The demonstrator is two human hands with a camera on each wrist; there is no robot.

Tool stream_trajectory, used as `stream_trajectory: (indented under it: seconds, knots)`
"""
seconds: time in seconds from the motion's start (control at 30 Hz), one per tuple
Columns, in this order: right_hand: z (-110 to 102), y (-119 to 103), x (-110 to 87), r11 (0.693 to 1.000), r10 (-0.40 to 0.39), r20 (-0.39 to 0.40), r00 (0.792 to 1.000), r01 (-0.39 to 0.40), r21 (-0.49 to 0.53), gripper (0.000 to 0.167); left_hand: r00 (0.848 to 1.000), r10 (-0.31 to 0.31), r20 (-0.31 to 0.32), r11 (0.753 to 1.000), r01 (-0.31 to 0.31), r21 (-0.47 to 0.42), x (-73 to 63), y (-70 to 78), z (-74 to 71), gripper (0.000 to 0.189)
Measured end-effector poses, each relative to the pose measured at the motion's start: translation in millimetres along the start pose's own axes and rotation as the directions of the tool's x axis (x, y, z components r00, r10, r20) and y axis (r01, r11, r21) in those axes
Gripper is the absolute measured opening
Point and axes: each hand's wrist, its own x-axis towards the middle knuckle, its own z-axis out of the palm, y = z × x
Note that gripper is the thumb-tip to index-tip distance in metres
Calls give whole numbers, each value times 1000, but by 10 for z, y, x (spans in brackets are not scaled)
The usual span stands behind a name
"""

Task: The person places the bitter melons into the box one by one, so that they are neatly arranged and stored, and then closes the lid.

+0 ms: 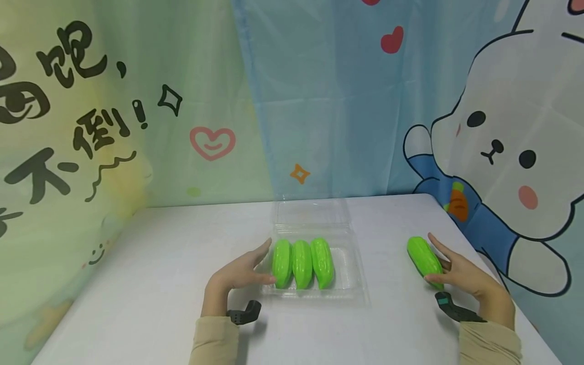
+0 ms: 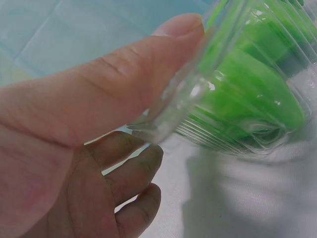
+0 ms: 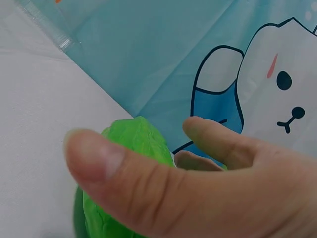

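A clear plastic box (image 1: 348, 263) sits on the table with its lid folded back. Three bright green, ridged toy bitter melons (image 1: 302, 264) lie side by side in it. My left hand (image 1: 244, 268) holds the box's left side; in the left wrist view the thumb (image 2: 124, 82) lies along its rim, with the other fingers lower down. Off to the right, my right hand (image 1: 463, 271) grips another toy bitter melon (image 1: 422, 257) near its closer end. Its thumb crosses the melon (image 3: 138, 139) in the right wrist view, while the index finger points away from it.
The white table (image 1: 155, 263) ends at a hanging cloth backdrop (image 1: 319, 126) with a cartoon rabbit. The open transparent lid (image 1: 312, 213) lies behind the box, toward the table's back edge. Dark wrist bands (image 1: 246, 313) sit on both wrists.
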Motion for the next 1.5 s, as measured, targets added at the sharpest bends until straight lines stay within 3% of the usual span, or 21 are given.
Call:
stream_trajectory:
  seconds: [0.7, 1.5]
  knots:
    - [22, -21, 6, 993, 29, -2, 1000, -29, -113, 114, 1000, -3, -2, 1000, 3, -4, 14, -7, 14, 103]
    - [22, -124, 62, 968, 180, -41, 983, -185, -172, 113, 1000, -15, -4, 1000, 15, -4, 16, -19, 5, 103]
